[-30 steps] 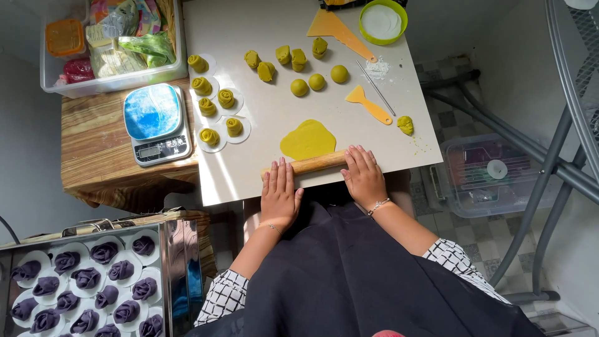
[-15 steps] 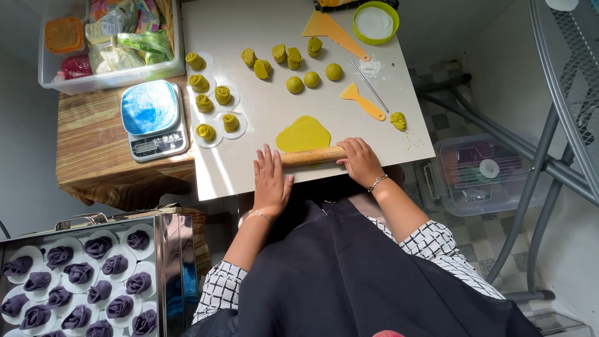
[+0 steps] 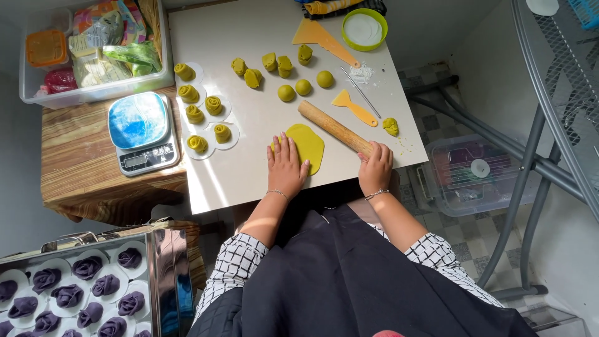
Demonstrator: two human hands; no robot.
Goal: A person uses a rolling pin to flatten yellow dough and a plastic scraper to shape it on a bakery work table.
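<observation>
Two hands work at the near edge of the white table (image 3: 249,168), in the middle of the frame. Left hand (image 3: 287,167) lies flat, fingers spread and open, palm down on the near left part of the dough disc (image 3: 304,146); it grips nothing, only presses. Right hand (image 3: 375,167) is curled closed around the near end of the rolling pin (image 3: 334,127).

Dough disc, yellow-green and flattened, sits just above the left hand and to the left of the right hand. Pin lies beside the disc on its right, touching or nearly touching its upper right rim; I cannot tell which. Its long axis runs diagonally, from the right hand up and to the left, so the far end sits above the disc. Left hand is the nearer one to the dough; right hand is apart from it.

Round dough balls (image 3: 304,86) lie higher on the table, rolled rosettes (image 3: 204,118) at upper left, a scale (image 3: 140,132) beyond them.
</observation>
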